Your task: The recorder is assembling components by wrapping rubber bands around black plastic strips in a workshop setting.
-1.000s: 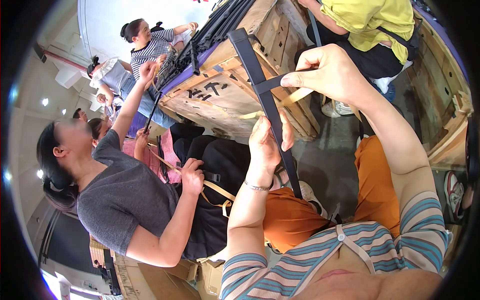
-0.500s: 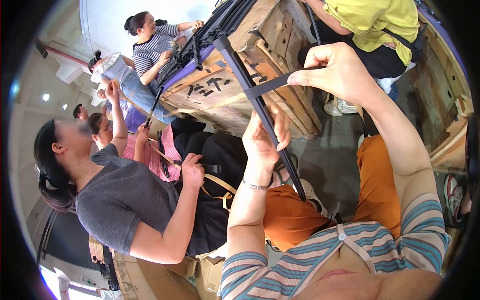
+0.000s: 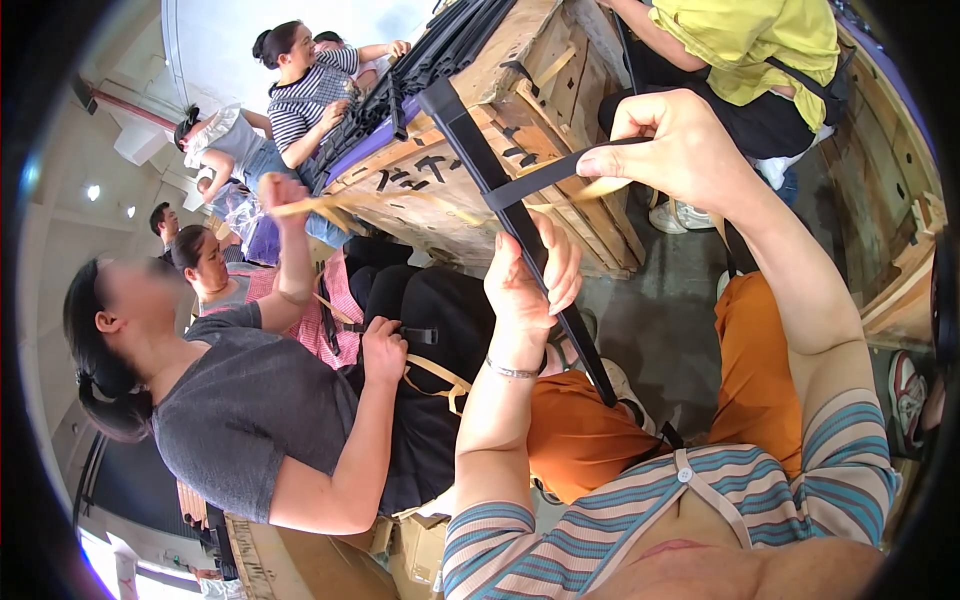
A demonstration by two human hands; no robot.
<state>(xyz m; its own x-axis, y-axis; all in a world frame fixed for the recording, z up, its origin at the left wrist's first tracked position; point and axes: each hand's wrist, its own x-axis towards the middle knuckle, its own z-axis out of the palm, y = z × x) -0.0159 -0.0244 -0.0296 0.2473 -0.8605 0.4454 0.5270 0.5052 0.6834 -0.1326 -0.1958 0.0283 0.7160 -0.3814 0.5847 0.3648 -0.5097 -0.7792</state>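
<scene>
My left hand [image 3: 532, 268] is closed round a long black bar [image 3: 468, 145], which slants from the far upper left down toward my knees. A black strip of tape or strap [image 3: 545, 178] crosses the bar just beyond my left fingers and stretches taut to the right. My right hand [image 3: 672, 142] pinches the free end of that strip between thumb and fingers. A pale yellow band [image 3: 605, 187] shows just below my right fingertips; whether it is joined to the black strip, I cannot tell.
A wooden crate [image 3: 415, 205] stands ahead, with many black bars [image 3: 450, 50] piled on top. At my left, a person in a grey T-shirt [image 3: 260, 410] works with a yellow band. Someone in a yellow top [image 3: 755, 50] sits ahead right, near another wooden crate [image 3: 880, 180].
The bar in my left hand has shifted slightly, its far end lower and to the left. The yellow band has appeared by my right fingers. The neighbour's raised hand has moved right and down.
</scene>
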